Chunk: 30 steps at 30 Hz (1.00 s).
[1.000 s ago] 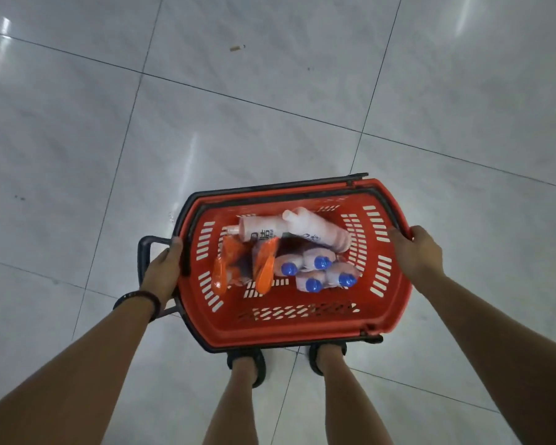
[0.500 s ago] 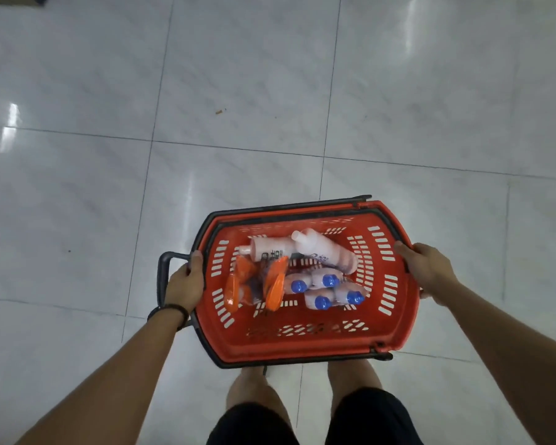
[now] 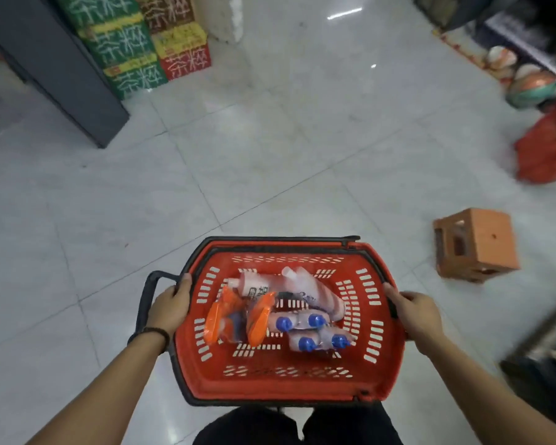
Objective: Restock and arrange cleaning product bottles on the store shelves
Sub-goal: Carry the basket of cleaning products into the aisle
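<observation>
I carry a red plastic basket (image 3: 286, 382) with a black rim in front of my waist. My left hand (image 3: 170, 305) grips its left edge and my right hand (image 3: 414, 314) grips its right edge. Inside lie several white bottles with blue caps (image 3: 308, 332), two white bottles (image 3: 305, 287) lying across the far side, and two orange-topped spray bottles (image 3: 235, 316) on the left. A black handle (image 3: 150, 292) sticks out at the basket's left.
Green, yellow and red stacked cartons (image 3: 145, 40) stand at the far left beside a dark grey shelf end (image 3: 61, 69). An orange plastic stool (image 3: 477, 245) sits on the white tiled floor at right. Red bags (image 3: 546, 146) and shelving line the right side.
The view has lifted from plain floor tiles to the aisle, with cartons, stool and shelves coming into sight. Both hands keep their hold on the basket.
</observation>
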### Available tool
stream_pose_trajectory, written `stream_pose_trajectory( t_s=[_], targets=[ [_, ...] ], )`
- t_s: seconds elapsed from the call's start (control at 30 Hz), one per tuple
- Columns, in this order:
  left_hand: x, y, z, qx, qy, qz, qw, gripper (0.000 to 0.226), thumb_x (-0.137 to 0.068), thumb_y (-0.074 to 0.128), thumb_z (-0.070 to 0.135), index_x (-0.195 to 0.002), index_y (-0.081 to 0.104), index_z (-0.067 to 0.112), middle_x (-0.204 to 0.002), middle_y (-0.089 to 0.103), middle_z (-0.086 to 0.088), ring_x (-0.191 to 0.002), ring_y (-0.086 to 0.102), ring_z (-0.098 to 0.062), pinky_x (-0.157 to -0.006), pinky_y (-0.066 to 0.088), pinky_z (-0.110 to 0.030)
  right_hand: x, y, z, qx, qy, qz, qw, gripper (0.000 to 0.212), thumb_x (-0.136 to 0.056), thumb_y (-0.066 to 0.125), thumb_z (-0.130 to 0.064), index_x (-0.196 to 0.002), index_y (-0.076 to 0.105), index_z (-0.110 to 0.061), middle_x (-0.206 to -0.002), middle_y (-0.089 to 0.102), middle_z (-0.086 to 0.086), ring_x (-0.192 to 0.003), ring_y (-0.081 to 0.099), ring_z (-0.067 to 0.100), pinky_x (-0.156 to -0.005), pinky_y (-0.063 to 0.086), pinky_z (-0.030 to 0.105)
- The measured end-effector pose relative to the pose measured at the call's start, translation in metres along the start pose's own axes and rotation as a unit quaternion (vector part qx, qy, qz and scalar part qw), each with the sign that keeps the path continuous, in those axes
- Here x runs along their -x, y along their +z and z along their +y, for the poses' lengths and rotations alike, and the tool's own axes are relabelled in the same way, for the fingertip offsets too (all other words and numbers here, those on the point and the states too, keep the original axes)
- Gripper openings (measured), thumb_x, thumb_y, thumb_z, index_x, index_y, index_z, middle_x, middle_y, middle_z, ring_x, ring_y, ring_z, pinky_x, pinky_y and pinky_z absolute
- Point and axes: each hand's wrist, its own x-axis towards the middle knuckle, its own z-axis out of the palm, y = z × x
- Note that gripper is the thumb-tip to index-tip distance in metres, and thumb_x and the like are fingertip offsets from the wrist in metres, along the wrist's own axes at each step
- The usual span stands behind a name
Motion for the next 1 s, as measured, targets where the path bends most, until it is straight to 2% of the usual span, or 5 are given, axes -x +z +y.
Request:
stream_pose_trajectory(
  t_s=[0.13,0.57,0.8,0.9,1.0],
  targets=[
    [0.031,0.040,0.077,-0.092,0.061,-0.038,0.993,0.090,-0.081,0.035,0.098,-0.103,0.078,0.022,-0.088,0.084,-0.001,-0.084,0.082,-0.028,-0.091,0.065,-0.052,0.038,-0.064,0.073,-0.072,0.049,0.063,0.994,0.053,-0.095,0.064,-0.069,-0.084,0.079,-0.019,-0.074,0.081,-0.001,-0.068,0.079,0.025,-0.077,0.069,0.050],
    [0.249,0.359,0.237,-0.293,0.252,-0.161,0.908,0.071,-0.100,0.045,0.077,-0.098,0.080,0.015,-0.082,0.084,-0.005,-0.080,0.081,-0.030,-0.086,0.066,-0.047,0.093,-0.226,0.397,-0.342,0.215,0.164,0.900,0.055,-0.093,0.069,-0.067,-0.082,0.083,-0.015,-0.069,0.081,0.002,-0.063,0.081,0.025,-0.078,0.068,0.050],
    [0.384,0.566,0.264,-0.388,0.340,-0.232,0.825,0.067,-0.109,0.041,0.063,-0.109,0.075,0.005,-0.086,0.076,-0.006,-0.081,0.074,-0.026,-0.063,0.051,-0.031,0.115,-0.304,0.566,-0.407,0.289,0.258,0.827,0.059,-0.084,0.067,-0.073,-0.075,0.083,-0.017,-0.065,0.079,-0.002,-0.066,0.080,0.025,-0.079,0.068,0.049],
    [0.426,0.653,0.271,-0.425,0.351,-0.282,0.785,0.079,-0.101,0.042,0.077,-0.107,0.077,0.006,-0.089,0.082,-0.009,-0.084,0.079,-0.030,-0.074,0.060,-0.036,0.141,-0.339,0.609,-0.429,0.328,0.297,0.787,0.054,-0.090,0.069,-0.065,-0.071,0.082,-0.016,-0.065,0.079,0.000,-0.068,0.079,0.028,-0.079,0.067,0.049],
    [0.418,0.768,0.283,-0.442,0.367,-0.316,0.755,0.113,-0.075,0.043,0.102,-0.128,0.072,0.007,-0.123,0.080,-0.013,-0.107,0.078,-0.033,-0.102,0.060,-0.052,0.162,-0.358,0.657,-0.444,0.376,0.332,0.742,0.060,-0.083,0.069,-0.072,-0.065,0.080,-0.016,-0.065,0.078,0.005,-0.069,0.078,0.032,-0.075,0.066,0.049]
  ],
)
